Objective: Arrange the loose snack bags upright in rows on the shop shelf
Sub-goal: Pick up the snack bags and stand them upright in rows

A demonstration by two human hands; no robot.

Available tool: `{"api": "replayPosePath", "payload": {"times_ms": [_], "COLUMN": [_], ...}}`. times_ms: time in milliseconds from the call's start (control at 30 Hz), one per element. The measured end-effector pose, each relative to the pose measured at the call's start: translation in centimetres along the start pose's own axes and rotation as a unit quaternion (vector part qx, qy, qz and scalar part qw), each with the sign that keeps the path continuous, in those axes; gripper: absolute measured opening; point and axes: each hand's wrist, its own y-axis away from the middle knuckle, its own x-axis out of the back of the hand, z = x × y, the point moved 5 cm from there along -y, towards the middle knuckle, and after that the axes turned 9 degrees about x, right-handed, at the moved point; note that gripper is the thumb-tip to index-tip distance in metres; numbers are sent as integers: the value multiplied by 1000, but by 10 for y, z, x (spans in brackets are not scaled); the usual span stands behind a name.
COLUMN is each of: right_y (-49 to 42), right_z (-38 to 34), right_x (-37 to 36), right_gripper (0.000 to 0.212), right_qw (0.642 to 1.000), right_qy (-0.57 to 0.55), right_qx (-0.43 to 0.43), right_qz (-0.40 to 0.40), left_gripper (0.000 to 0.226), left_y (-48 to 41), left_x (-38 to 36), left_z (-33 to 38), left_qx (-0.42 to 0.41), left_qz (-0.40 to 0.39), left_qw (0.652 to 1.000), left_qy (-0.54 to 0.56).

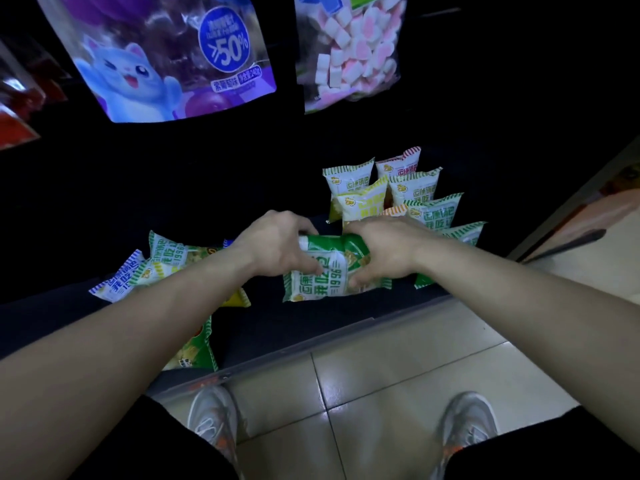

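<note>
A green snack bag (325, 271) is held sideways between both hands, just above the dark shelf (294, 327). One end is gripped by the left hand (277, 247), the other by the right hand (384, 252). On each hand the fingers are curled over the top edge and the thumb is pressed on the front. Both forearms are stretched forward. Upright bags (412, 192) are ranged just behind the right hand, and loose bags (162, 265) are heaped beside the left wrist.

Glossy plastic-film snack bags (334, 268) lie on a matt dark shelf (298, 327) above smooth, shiny floor tiles (398, 375).
</note>
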Motion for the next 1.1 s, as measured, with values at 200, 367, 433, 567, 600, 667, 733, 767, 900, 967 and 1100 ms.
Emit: {"api": "replayPosePath", "payload": {"times_ms": [200,367,433,567,600,667,733,767,900,967,1100], "right_y": [5,23,29,52,60,75,86,90,103,106,107], "right_z": [34,57,65,108,122,145,161,165,172,170,172], "right_x": [-11,-23,-22,-12,-12,-15,-23,-29,-47,-50,-48], "right_gripper": [91,96,106,90,78,60,53,52,55,54,51], "right_qw": [964,895,903,929,930,931,942,949,965,967,968], "right_qy": [-259,-432,-417,-320,-300,-270,-235,-215,-170,-166,-157], "right_qx": [-48,-64,-64,-119,-140,-176,-191,-192,-190,-185,-180], "right_qz": [45,85,79,141,160,171,146,124,62,62,72], "left_gripper": [75,53,42,55,69,81,82,82,81,79,76], "left_y": [3,3,-7,-31,-38,-51,-62,-67,-85,-92,-101], "left_x": [9,-6,-10,-28,-39,-63,-85,-96,-128,-138,-154], "left_z": [-11,-2,5,20,24,33,42,47,55,58,67], "left_qx": [8,-9,-7,9,16,42,69,81,113,124,120], "left_qz": [-12,-84,-56,21,13,-13,-26,-32,-53,-67,-81], "left_qw": [946,946,953,990,995,998,997,996,992,989,989], "left_qy": [323,313,297,140,97,33,4,2,35,43,30]}}
